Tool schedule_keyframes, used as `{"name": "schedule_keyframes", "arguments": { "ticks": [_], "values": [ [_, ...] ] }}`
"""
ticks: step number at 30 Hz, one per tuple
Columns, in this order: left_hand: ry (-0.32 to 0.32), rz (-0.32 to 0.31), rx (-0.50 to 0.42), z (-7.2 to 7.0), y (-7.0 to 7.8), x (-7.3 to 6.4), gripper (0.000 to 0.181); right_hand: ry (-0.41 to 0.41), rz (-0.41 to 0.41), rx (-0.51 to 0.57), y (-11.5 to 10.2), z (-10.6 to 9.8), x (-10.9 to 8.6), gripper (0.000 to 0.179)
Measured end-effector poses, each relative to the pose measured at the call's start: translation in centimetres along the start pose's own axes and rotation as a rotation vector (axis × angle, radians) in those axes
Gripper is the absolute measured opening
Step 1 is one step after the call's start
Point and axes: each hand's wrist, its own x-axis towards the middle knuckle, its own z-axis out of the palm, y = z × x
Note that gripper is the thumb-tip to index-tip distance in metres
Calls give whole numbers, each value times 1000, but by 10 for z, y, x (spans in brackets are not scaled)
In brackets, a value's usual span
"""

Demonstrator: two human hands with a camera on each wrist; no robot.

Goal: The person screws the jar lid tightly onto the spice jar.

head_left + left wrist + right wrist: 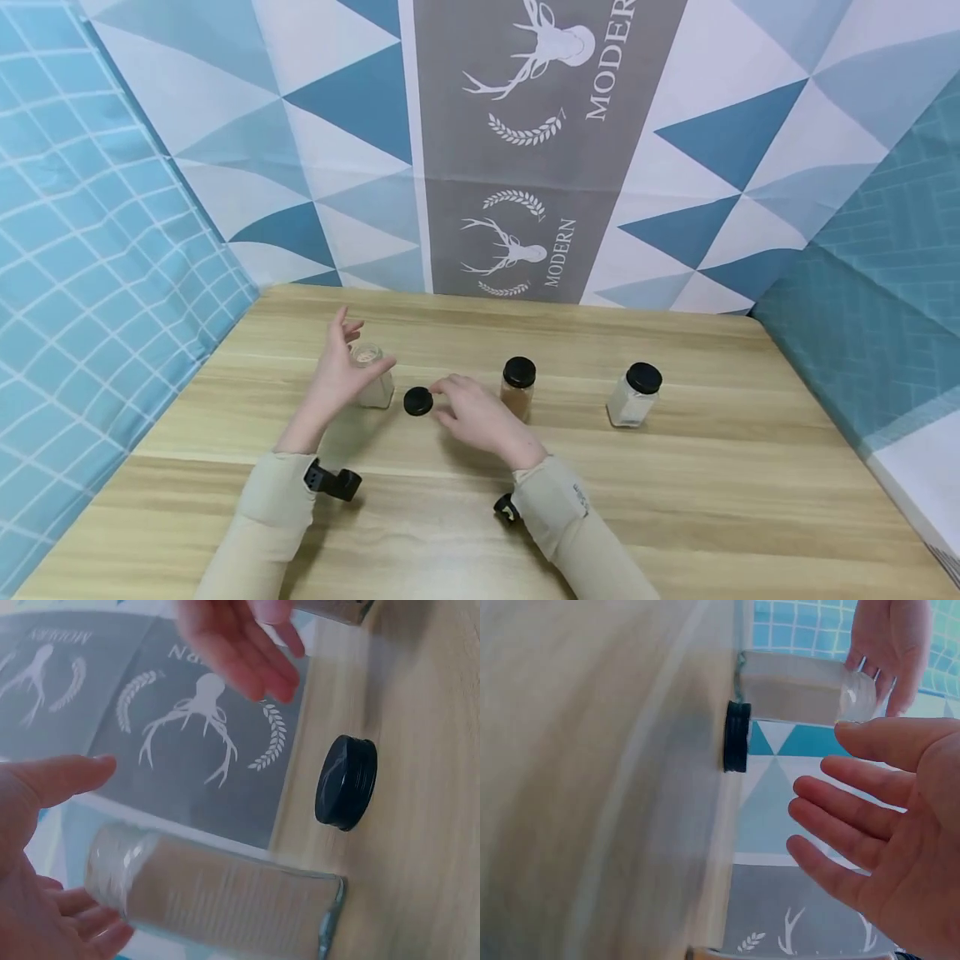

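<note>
An uncapped glass jar (225,892) with pale contents stands upright at the left of the table. My left hand (341,367) is beside its mouth, thumb and fingers spread apart and not gripping it. A black screw lid (417,401) lies on the wood just right of the jar. Close to the lid's right side is my right hand (480,417), its fingers loosely extended with nothing held, as the right wrist view also shows in the open fingers (847,817).
Right of my right hand stands a black-lidded jar (518,387) of brown powder. Farther right is another black-lidded jar (632,400) with white contents. Patterned cloth (502,158) hangs behind the wooden table (712,500), and blue checked cloth (97,250) borders the left.
</note>
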Motion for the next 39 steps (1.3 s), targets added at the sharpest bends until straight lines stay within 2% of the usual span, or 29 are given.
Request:
{"name": "schedule_keyframes", "arguments": {
  "ticks": [3,6,10,15,24,31,39],
  "values": [
    [-93,-86,-47,-8,-10,1,106,-30,22,9,-1,3,4,38],
    [-185,-136,-68,-13,-20,2,102,-67,62,22,-2,4,11,44],
    [-257,-140,-55,-14,-28,1,88,-105,94,7,-3,7,22,49],
    [-327,-121,-15,-16,-35,-2,77,-164,90,-14,-7,11,36,48],
    [-358,-69,-61,-23,-44,-2,66,-183,42,-45,-15,19,49,40],
    [-385,-24,-62,-25,-49,-3,57,-208,49,-52,-12,28,50,40],
    [-412,-34,-60,-23,-56,1,56,-208,74,-53,-11,30,51,45]
  ]
}}
